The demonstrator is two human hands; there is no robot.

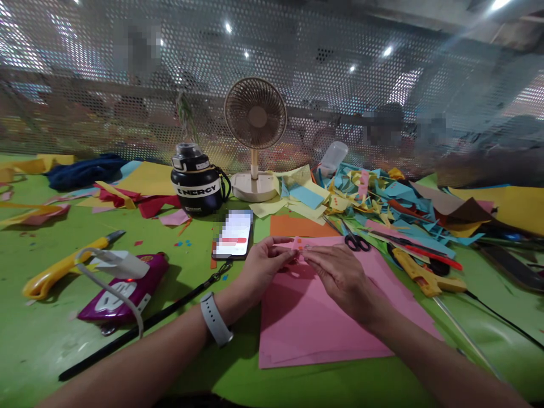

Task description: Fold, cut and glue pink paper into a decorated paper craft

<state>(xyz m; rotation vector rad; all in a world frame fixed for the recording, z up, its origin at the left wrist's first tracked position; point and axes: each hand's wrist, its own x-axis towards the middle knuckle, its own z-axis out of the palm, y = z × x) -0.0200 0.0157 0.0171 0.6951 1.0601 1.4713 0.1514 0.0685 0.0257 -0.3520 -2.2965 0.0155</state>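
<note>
Both hands meet over the upper part of a stack of pink paper sheets point(318, 323) on the green table. My left hand point(267, 265) pinches a small pink paper piece point(296, 243) that bears orange spots. From the right, my right hand point(340, 271) has its fingers pressed together at the same piece. Its fingertips touch the piece's right side, and they partly hide it. An orange sheet point(297, 226) lies just beyond the hands, and black-handled scissors point(357, 242) rest at the stack's upper right edge.
A phone point(233, 232), a black bottle point(198, 181) and a fan point(255, 187) stand or lie beyond my left hand. At left are a yellow cutter point(68, 266) and a purple power bank point(127, 292) with a cable. A yellow glue gun point(425, 272) and paper scraps point(382, 198) lie at right.
</note>
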